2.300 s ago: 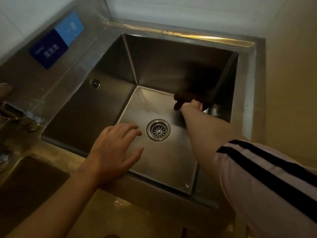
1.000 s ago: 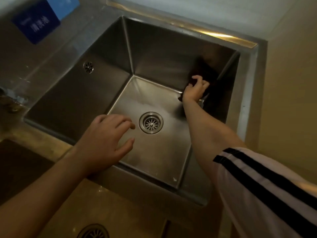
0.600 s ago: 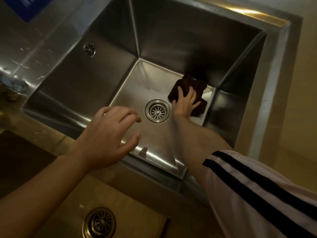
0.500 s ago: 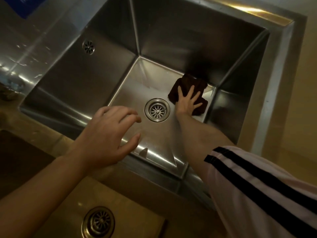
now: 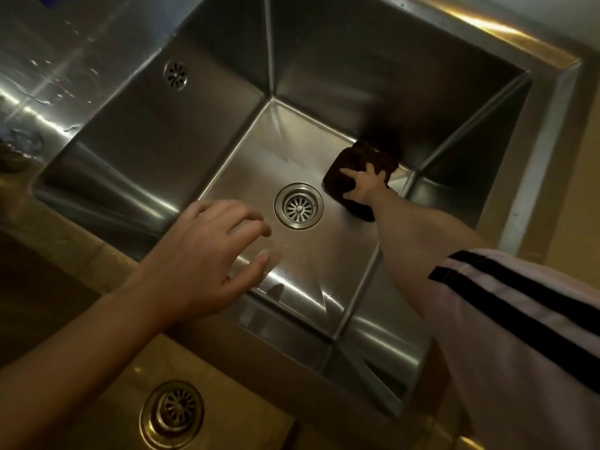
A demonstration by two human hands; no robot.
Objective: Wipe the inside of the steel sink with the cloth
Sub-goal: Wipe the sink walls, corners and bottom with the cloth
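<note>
The left hand (image 5: 198, 258) is hovering at centre-left, fingers loosely spread and holding nothing, probably for balance. Right of the drain (image 5: 298, 205), the right hand (image 5: 363, 183) is pressing spread fingers flat on the cloth (image 5: 354, 177), pinning it to the sink (image 5: 181, 131) floor for wiping.

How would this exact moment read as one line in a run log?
step: wiping sink floor | right hand: pressing dark cloth flat, far right corner | left hand: empty, over near rim | drain: uncovered
</note>
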